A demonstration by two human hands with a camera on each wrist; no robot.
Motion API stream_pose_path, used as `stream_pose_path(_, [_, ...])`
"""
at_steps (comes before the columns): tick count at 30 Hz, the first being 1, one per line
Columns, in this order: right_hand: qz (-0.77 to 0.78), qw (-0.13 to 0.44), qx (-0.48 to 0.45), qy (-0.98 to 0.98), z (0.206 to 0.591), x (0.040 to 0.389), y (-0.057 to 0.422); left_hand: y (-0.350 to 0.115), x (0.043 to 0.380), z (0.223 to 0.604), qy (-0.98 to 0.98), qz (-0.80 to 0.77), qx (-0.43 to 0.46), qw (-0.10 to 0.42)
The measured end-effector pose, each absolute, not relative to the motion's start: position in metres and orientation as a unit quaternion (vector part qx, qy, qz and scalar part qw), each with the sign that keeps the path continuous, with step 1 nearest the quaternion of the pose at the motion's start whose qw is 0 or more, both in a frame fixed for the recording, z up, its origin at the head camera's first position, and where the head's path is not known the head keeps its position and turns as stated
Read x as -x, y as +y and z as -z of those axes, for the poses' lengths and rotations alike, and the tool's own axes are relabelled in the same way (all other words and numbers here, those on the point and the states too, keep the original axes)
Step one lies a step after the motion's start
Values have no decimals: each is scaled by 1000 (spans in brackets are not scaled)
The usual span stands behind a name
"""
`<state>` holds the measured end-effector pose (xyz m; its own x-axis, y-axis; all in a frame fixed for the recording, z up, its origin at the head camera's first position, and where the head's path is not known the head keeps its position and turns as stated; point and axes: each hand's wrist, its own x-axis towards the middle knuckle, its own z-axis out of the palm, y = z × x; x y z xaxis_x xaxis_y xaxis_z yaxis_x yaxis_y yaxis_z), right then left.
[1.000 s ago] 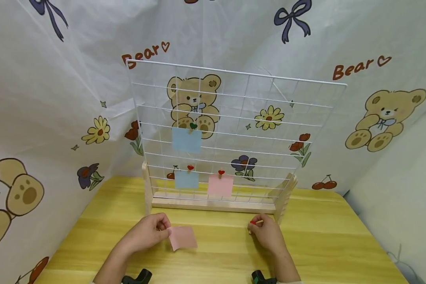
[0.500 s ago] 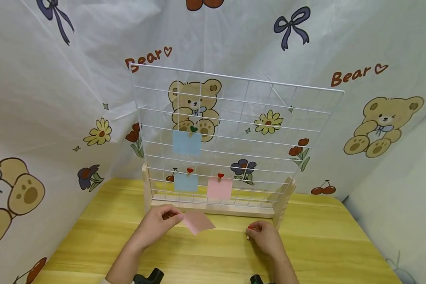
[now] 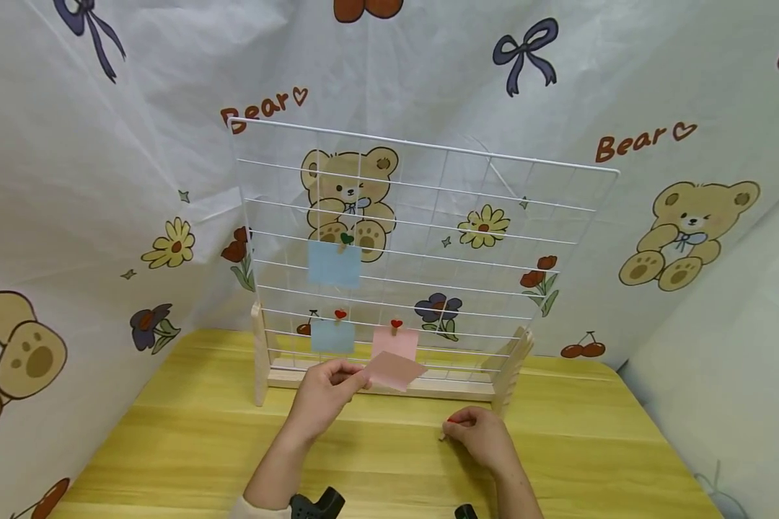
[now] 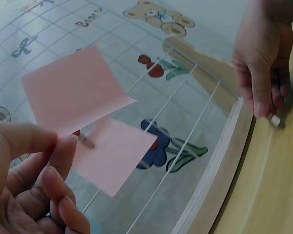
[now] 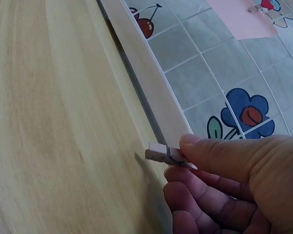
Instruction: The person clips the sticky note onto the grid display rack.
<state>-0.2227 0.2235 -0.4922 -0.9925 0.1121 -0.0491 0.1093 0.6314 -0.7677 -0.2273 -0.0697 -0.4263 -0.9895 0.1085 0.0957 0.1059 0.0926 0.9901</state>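
Note:
Between thumb and forefinger my left hand (image 3: 327, 396) pinches a pink sticky note (image 3: 396, 370) by its left corner. In the head view the note overlaps the bottom of another pink note (image 3: 394, 340), which hangs on the white wire grid (image 3: 467, 313) under a red heart clip. My right hand (image 3: 483, 436), low over the table in front of the grid's right end, pinches a small wooden clothespin (image 5: 161, 152). Its jaw end points away from the fingertips; a bit of red shows at the fingers in the head view.
Two blue notes hang at the grid's left: an upper one (image 3: 334, 264) under a green heart clip and a lower one (image 3: 333, 336) under a red one. The grid stands in a wooden base (image 3: 428, 389) on the wood-grain table (image 3: 188, 432), before a bear-print cloth (image 3: 428, 65).
My left hand has carried the pink note up and to the right, from over the table to before the grid's lower part. The right hand, still pinching the clothespin, has shifted slightly.

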Motion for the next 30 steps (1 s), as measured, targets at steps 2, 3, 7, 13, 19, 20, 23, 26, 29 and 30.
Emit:
stream_pose_path(2, [-429, 1, 62, -901, 493, 222, 223, -62, 229, 425, 726, -685, -61, -5])
stream_pose_path(3, [-431, 2, 61, -900, 493, 222, 223, -58, 230, 425, 719, -692, -54, -9])
stream_pose_path(7, [-438, 6, 62, -897, 494, 220, 222, -44, 236, 424, 696, -717, -38, -20])
stream_pose_path(13, [-428, 13, 66, -901, 489, 218, 226, -27, 245, 411, 668, -743, -45, -25])
stream_pose_path(19, [-433, 16, 71, -899, 485, 219, 228, -12, 256, 402, 641, -766, -43, -24])
stream_pose_path(20, [-435, 15, 71, -897, 485, 219, 229, -9, 257, 401, 639, -768, -43, -25])
stream_pose_path(23, [-447, 9, 74, -891, 483, 219, 229, -3, 261, 399, 632, -774, -40, -25])
stream_pose_path(26, [-464, 6, 75, -883, 481, 218, 229, 3, 265, 398, 629, -776, -39, -25])
stream_pose_path(29, [-485, 8, 77, -871, 479, 218, 229, 7, 267, 395, 631, -774, -36, -30])
stream_pose_path(30, [-491, 11, 77, -868, 478, 218, 229, 8, 267, 394, 632, -774, -35, -31])
